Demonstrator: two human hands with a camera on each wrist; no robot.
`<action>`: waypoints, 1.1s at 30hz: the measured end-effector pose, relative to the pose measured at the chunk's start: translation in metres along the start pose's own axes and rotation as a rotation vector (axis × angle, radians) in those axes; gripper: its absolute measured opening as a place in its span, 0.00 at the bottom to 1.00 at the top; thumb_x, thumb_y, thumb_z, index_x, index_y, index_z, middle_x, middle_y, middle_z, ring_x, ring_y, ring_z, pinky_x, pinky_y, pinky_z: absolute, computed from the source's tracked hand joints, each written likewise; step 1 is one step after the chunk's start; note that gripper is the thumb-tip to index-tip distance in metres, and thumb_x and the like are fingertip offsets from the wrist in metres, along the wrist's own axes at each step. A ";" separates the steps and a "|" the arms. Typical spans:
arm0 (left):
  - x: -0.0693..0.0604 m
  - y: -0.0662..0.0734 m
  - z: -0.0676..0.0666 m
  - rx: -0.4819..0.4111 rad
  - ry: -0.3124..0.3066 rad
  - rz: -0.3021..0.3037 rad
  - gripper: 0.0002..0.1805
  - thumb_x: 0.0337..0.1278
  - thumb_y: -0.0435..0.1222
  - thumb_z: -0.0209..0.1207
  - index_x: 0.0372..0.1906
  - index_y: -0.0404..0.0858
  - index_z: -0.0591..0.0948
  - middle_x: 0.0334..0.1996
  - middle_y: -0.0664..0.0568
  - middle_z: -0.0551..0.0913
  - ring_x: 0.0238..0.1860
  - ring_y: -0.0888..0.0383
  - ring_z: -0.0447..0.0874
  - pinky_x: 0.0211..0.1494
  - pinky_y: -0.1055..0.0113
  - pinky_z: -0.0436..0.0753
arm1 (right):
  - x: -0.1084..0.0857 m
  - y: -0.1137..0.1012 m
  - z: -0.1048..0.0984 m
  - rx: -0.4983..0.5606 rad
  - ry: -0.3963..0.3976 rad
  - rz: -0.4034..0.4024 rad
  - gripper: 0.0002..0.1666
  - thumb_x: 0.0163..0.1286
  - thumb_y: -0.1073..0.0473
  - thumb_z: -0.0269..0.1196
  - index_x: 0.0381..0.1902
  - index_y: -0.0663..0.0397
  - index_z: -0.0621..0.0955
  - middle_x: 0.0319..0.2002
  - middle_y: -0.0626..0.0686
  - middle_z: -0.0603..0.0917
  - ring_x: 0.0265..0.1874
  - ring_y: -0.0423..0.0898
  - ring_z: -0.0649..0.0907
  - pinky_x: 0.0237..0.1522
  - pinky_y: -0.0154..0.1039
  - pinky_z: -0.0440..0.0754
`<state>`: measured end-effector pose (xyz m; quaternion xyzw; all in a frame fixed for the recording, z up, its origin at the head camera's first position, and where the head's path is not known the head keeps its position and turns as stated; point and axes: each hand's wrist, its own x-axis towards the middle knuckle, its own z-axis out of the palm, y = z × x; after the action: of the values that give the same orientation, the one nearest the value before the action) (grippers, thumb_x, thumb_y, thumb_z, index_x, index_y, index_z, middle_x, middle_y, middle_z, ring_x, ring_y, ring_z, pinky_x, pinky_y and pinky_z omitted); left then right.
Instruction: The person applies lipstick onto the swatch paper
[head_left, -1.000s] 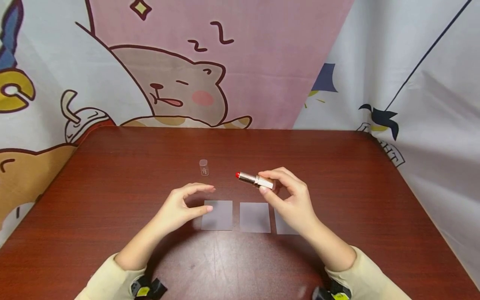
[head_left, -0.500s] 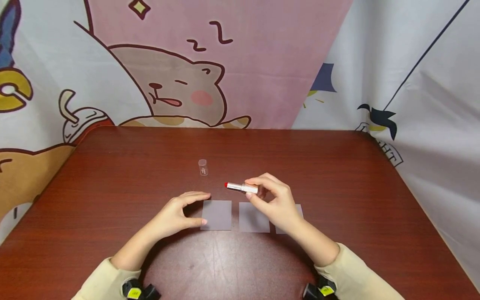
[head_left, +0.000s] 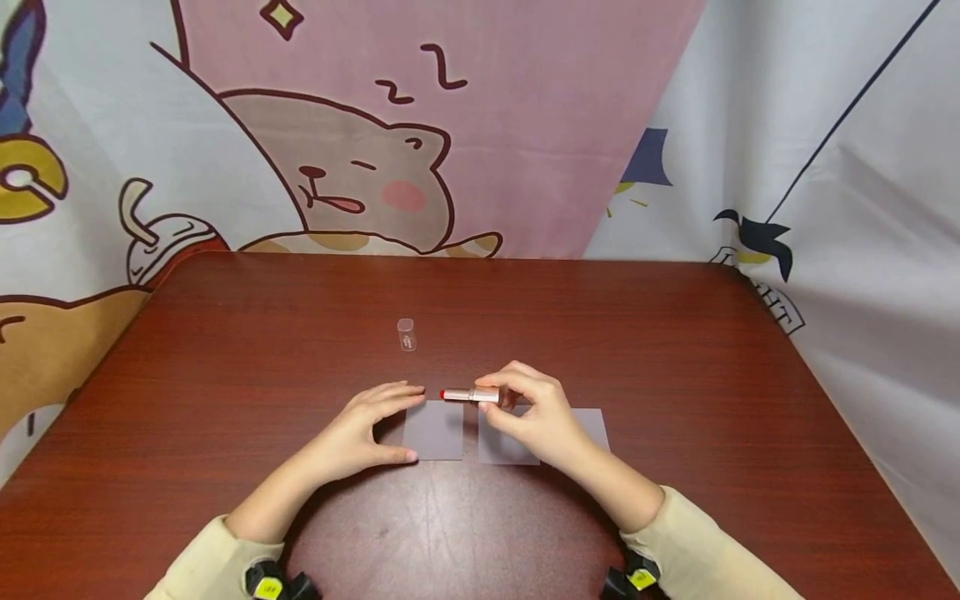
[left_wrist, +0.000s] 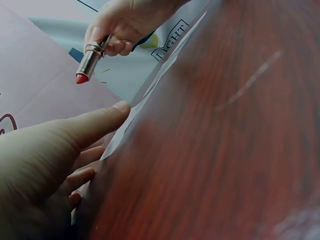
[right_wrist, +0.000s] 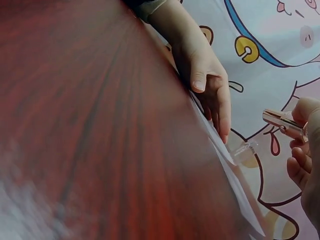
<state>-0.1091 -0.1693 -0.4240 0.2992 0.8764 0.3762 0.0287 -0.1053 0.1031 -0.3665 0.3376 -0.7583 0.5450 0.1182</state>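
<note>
While the right hand (head_left: 536,417) pinches the base of an uncapped lipstick (head_left: 468,395) between thumb and fingers, I see its red tip pointing left, raised above the counter (head_left: 480,525) near the far edge of the left square (head_left: 435,437). The left hand (head_left: 363,425) holds nothing, its thumb and fingers spread apart at that pale square's left side; I can't tell how firmly it touches. To the right, I have the middle square (head_left: 498,446) and the right square (head_left: 592,425) in a row, both partly hidden by the right hand and forearm. Farther away, a clear cap (head_left: 406,335) sits on the counter, left of the lipstick. Beyond the far edge, my head view shows a cartoon-printed cloth (head_left: 525,125).
</note>
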 end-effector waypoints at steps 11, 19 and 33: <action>0.000 0.001 0.001 0.053 -0.013 0.009 0.37 0.42 0.45 0.74 0.62 0.39 0.77 0.64 0.52 0.71 0.69 0.47 0.58 0.67 0.42 0.53 | -0.004 0.015 0.007 -0.044 -0.026 -0.028 0.14 0.49 0.78 0.67 0.36 0.66 0.84 0.28 0.55 0.81 0.22 0.51 0.76 0.23 0.43 0.77; -0.001 0.001 0.000 0.086 -0.023 0.018 0.36 0.44 0.45 0.73 0.62 0.38 0.77 0.65 0.52 0.71 0.70 0.47 0.58 0.67 0.42 0.54 | -0.011 0.047 0.014 -0.076 -0.064 0.028 0.15 0.52 0.72 0.69 0.39 0.54 0.85 0.29 0.43 0.79 0.24 0.42 0.76 0.21 0.38 0.75; -0.001 -0.001 0.002 0.095 0.002 0.033 0.36 0.42 0.45 0.73 0.60 0.38 0.78 0.64 0.52 0.72 0.69 0.46 0.59 0.65 0.40 0.55 | -0.007 0.049 0.019 -0.160 -0.110 0.044 0.13 0.51 0.68 0.69 0.36 0.53 0.86 0.25 0.41 0.76 0.23 0.38 0.74 0.23 0.29 0.71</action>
<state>-0.1084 -0.1686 -0.4263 0.3142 0.8883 0.3349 0.0071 -0.1277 0.0977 -0.4144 0.3397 -0.8121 0.4657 0.0909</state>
